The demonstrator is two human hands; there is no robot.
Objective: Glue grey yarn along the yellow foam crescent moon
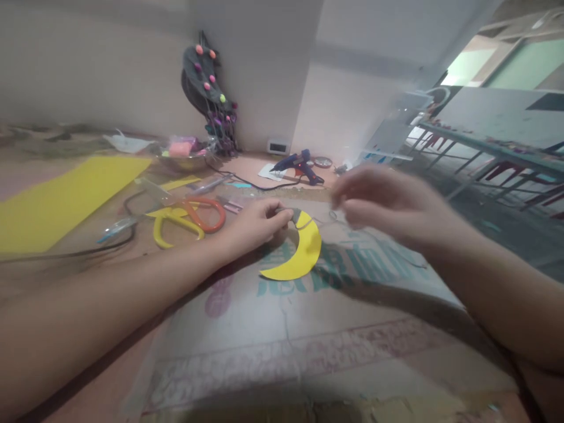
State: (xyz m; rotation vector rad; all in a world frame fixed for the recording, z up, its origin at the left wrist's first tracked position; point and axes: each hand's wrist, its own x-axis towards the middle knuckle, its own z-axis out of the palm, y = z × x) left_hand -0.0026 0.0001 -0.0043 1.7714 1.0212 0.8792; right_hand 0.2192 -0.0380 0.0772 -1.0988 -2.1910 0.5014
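A yellow crescent moon cutout (311, 249) lies over a printed sheet, its upper tip covered in grey wrapping (296, 216). My left hand (263, 222) pinches that grey tip between thumb and fingers. A thin grey strand (306, 225) crosses the yellow just below the wrapped part. To the right of the crescent and apart from it, my right hand (383, 202) is raised, blurred, with thumb and fingers curled together. Whatever it may hold is too smeared to make out.
Orange scissors (206, 214) and yellow scissors (161, 232) lie left of my left hand. Behind are a blue glue gun (293, 161) and a bowl (185, 161) of bits. A dark decorated crescent (202, 82) leans on the wall. Yellow sheet (74, 200) lies left.
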